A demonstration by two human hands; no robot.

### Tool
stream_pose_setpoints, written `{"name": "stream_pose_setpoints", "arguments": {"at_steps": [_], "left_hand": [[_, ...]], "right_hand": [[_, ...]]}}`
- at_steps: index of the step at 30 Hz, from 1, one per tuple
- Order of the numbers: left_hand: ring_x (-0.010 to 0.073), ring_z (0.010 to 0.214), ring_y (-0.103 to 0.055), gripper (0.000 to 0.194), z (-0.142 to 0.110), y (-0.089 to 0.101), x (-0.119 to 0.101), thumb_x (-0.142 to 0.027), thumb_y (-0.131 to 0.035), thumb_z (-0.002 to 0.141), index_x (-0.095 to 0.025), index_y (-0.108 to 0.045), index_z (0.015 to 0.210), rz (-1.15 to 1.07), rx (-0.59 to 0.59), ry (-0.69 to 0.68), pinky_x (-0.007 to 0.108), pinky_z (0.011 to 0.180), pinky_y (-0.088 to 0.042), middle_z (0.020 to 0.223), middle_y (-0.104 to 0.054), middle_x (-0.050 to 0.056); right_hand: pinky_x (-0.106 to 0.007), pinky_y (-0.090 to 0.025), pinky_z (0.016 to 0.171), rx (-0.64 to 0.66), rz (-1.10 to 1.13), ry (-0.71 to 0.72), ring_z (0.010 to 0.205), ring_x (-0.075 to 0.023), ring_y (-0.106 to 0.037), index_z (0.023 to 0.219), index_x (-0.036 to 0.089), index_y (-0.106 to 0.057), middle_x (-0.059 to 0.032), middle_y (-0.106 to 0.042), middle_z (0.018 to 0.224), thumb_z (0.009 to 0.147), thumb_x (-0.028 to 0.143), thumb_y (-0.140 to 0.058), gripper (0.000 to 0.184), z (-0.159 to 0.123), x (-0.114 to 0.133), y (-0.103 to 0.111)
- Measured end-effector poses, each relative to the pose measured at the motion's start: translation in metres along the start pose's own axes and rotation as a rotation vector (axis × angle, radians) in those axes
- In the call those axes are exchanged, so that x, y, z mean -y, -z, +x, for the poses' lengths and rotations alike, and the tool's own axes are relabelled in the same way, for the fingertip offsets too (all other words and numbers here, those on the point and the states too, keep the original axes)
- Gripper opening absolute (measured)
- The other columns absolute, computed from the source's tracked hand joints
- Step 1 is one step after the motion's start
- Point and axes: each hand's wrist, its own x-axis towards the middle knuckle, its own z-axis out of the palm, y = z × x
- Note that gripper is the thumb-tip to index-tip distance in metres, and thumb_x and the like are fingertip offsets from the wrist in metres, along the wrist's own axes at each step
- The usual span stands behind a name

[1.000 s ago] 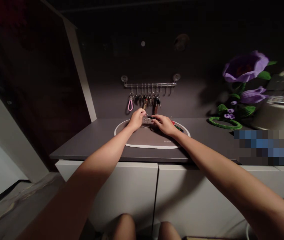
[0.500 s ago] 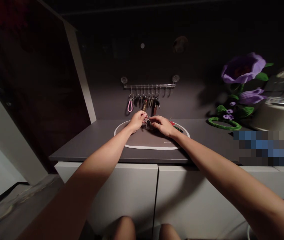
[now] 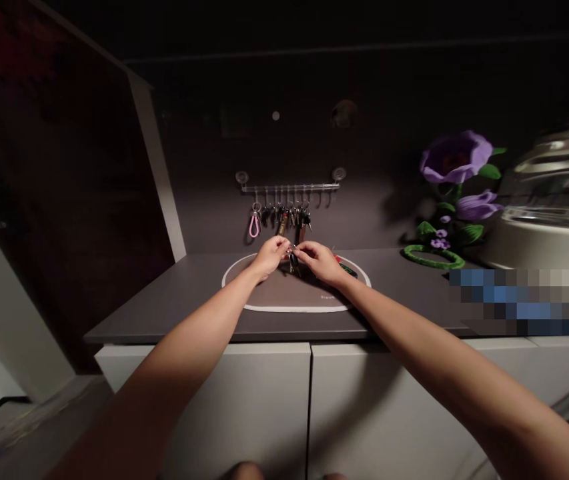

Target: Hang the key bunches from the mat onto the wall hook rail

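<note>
Over the mat, a small bunch of keys hangs between my two hands. My left hand is closed, pinching at the top of the bunch. My right hand pinches there too, its fingertips close to the left ones. The ring itself is too small to make out clearly. Behind my hands, a clear hook rail on the wall carries several keys, a pink loop strap and a brown key tag. Beneath lies the grey-brown mat with a white rim.
A dark green and red item lies on the mat right of my right hand. Farther right on the dark counter stand purple felt flowers on a green ring base and a cream appliance. White cabinet doors are below.
My view has shifted, so the rail and counter sit lower in the picture and slightly left. My hands stay together at the keys, both now pinching at the top of the bunch.
</note>
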Motion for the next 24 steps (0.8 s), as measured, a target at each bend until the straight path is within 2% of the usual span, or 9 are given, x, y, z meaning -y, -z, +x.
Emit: {"name": "stream_pose_setpoints", "arguments": {"at_steps": [4, 7, 13, 19, 24], "left_hand": [[0.0072, 0.068, -0.052, 0.018, 0.001, -0.001, 0.003, -0.031, -0.056, 0.076, -0.014, -0.049, 0.078, -0.019, 0.013, -0.047, 0.023, 0.066, -0.048, 0.074, -0.050, -0.001], [0.0082, 0.069, -0.053, 0.017, 0.001, -0.001, 0.006, -0.031, -0.055, 0.076, -0.015, -0.048, 0.079, 0.053, 0.003, -0.106, 0.022, 0.064, -0.049, 0.075, -0.051, -0.001], [0.0109, 0.068, -0.052, 0.013, 0.002, -0.001, 0.013, -0.028, -0.046, 0.080, -0.016, -0.050, 0.077, 0.323, -0.038, -0.206, 0.022, 0.058, -0.046, 0.075, -0.053, 0.001], [0.0153, 0.075, -0.053, 0.016, 0.000, 0.001, 0.013, -0.023, -0.041, 0.082, -0.017, -0.051, 0.072, 0.663, -0.089, -0.348, 0.029, 0.073, -0.042, 0.072, -0.056, 0.003], [0.0168, 0.076, -0.052, 0.018, 0.003, 0.000, 0.022, -0.024, -0.038, 0.084, -0.018, -0.052, 0.075, 0.762, -0.061, -0.358, 0.029, 0.073, -0.039, 0.076, -0.058, 0.004]], "right_hand": [[-0.026, -0.043, 0.074, -0.046, 0.116, -0.045, 0.076, -0.0130, -0.054, 0.081, 0.016, -0.060, -0.0028, -0.061, 0.081, 0.078, 0.043, -0.047, 0.030, 0.002, -0.005, -0.002], [-0.025, -0.045, 0.072, -0.076, 0.266, -0.114, 0.072, -0.0117, -0.052, 0.081, 0.017, -0.057, -0.0010, -0.058, 0.076, 0.076, 0.046, -0.050, 0.030, 0.005, -0.008, -0.003], [-0.024, -0.047, 0.071, -0.159, 0.489, -0.248, 0.069, -0.0087, -0.049, 0.079, 0.019, -0.050, 0.0019, -0.050, 0.074, 0.072, 0.045, -0.054, 0.027, 0.012, -0.004, 0.003], [-0.027, -0.048, 0.071, -0.257, 0.594, -0.299, 0.069, -0.0089, -0.049, 0.076, 0.020, -0.045, 0.0023, -0.049, 0.077, 0.069, 0.044, -0.055, 0.027, 0.027, -0.005, 0.015], [-0.026, -0.050, 0.063, -0.351, 0.662, -0.351, 0.063, -0.0072, -0.049, 0.077, 0.019, -0.044, 0.0041, -0.045, 0.072, 0.073, 0.036, -0.053, 0.020, 0.048, -0.010, 0.025]]}}
